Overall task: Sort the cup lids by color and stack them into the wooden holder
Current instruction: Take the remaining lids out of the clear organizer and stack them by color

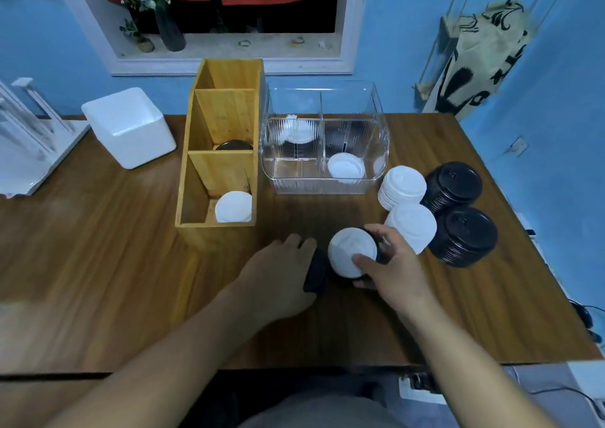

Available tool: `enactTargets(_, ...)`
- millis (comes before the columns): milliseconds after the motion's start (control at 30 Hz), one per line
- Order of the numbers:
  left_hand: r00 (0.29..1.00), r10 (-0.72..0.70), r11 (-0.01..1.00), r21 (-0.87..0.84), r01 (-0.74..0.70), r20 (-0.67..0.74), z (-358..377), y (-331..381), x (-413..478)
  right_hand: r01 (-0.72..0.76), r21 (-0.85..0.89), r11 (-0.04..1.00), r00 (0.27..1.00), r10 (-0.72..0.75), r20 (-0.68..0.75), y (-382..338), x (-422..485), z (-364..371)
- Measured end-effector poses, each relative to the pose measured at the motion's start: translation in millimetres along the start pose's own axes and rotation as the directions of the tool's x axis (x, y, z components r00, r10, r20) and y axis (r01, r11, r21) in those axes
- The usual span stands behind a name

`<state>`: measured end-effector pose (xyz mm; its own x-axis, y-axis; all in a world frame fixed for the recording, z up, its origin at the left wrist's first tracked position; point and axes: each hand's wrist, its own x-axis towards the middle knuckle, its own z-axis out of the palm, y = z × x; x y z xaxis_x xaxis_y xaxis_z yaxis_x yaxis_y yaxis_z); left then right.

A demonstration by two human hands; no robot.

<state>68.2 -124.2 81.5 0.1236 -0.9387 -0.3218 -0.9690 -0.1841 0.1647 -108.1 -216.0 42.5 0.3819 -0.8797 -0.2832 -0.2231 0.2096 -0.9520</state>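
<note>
Bare worktop (98, 264) left of and before wooden holder (216, 236); holder compartments open from above. Clear bin (327, 185) just beside holder, walling its right flank. White lid stacks (406, 182) and black lid stacks (465, 234) crowding right side of worktop.

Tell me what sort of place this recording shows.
Probably a small café prep corner, possibly a home room: stacks of white plastic cup lids and black plastic cup lids on a brown wooden table, beside a three-compartment wooden holder.

White lids (406, 182), black lids (462, 235), a honey-yellow wooden holder (218, 165), a wood-grain brown table (114, 264)
</note>
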Motion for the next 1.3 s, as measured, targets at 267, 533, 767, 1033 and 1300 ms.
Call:
enactTargets(267,0.999,-0.031,0.999,0.022,0.031,0.009,34,-13,-8,0.289,-0.722,0.629,0.947,-0.297,0.120,20,-8,-14)
enactTargets(533,0.997,-0.048,0.999,-0.027,0.046,-0.058,38,-11,-8,0.460,-0.790,0.404,0.874,-0.364,0.323,10,-8,-6)
enactTargets(767,0.996,-0.017,0.997,-0.073,0.010,-0.092,33,-3,5,0.465,-0.719,0.517,0.866,-0.434,0.247,1,-15,-12)
enactTargets(1033,0.989,0.057,0.995,-0.070,-0.067,-0.137,28,7,20,0.388,-0.857,0.339,0.902,-0.330,0.278,21,-32,-58)
enactTargets(1300,0.978,0.134,0.984,-0.094,-0.150,-0.163,25,17,35,0.411,-0.861,0.298,0.891,-0.333,0.310,26,-28,-68)
